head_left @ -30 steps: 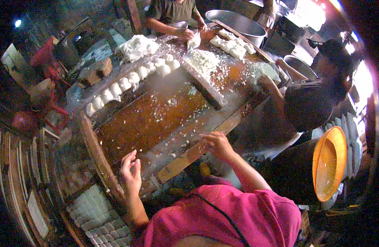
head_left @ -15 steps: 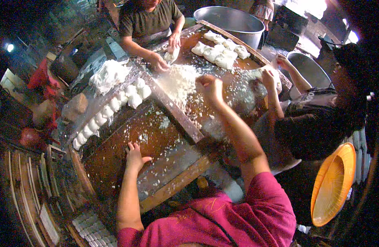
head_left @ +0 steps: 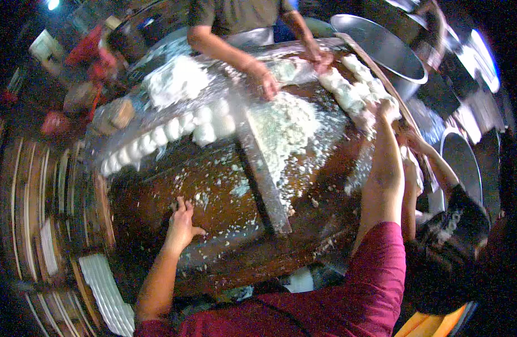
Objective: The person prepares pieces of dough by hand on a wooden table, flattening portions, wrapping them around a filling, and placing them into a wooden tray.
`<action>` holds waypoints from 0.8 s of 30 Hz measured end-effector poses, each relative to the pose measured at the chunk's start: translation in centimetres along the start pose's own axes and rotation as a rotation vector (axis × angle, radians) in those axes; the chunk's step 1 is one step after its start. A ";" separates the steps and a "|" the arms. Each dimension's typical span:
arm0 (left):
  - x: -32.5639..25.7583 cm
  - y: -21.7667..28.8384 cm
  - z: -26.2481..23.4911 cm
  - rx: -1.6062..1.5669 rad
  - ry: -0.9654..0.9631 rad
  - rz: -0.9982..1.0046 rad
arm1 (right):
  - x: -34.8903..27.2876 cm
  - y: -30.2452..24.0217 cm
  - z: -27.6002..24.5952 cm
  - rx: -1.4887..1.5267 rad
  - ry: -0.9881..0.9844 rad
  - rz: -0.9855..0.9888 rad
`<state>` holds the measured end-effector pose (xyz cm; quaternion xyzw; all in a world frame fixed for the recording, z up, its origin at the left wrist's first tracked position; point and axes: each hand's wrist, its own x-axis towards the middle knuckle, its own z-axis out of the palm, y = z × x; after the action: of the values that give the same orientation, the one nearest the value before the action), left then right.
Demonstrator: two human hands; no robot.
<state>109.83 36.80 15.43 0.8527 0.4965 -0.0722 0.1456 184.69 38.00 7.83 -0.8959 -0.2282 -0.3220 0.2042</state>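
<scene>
My left hand (head_left: 183, 226) rests on the flour-specked wooden table (head_left: 151, 208), its fingers and thumb apart, holding nothing. My right arm stretches to the far right side of the table. There my right hand (head_left: 386, 109) closes on the near end of the soft white dough pieces (head_left: 341, 92); its fingertips are partly hidden in the dough. Between my hands lies a heap of crumbly white flour (head_left: 286, 126), beside a wooden divider bar (head_left: 264, 182). A row of rounded dough balls (head_left: 173, 129) runs along the table's left part.
Across the table a person's hands (head_left: 264, 84) are over the flour and dough. Another person's arm (head_left: 438, 160) reaches in at the right. A large metal tub (head_left: 376, 48) stands behind the far edge, a second tub (head_left: 463, 160) at right. A white mass (head_left: 177, 81) sits far left.
My right hand has gone from above the flour, out to the dough pieces at far right. My left hand stays spread on the table. The person opposite has moved their hands apart. The view has shifted.
</scene>
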 end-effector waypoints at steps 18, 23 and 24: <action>-0.7 -2.8 2.7 -0.087 0.056 -0.059 | -14.0 -22.7 -28.0 0.864 -0.729 -0.666; -3.4 -7.8 1.7 -0.732 0.244 0.216 | -25.9 -30.4 -33.5 1.006 -1.281 -0.888; -6.1 -8.6 0.8 -0.853 0.333 0.166 | -29.5 -32.1 -35.3 1.121 -1.368 -0.874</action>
<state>99.34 35.55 14.75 0.7536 0.4284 0.2881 0.4069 129.92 37.79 20.13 -0.4993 -0.7275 0.3734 0.2863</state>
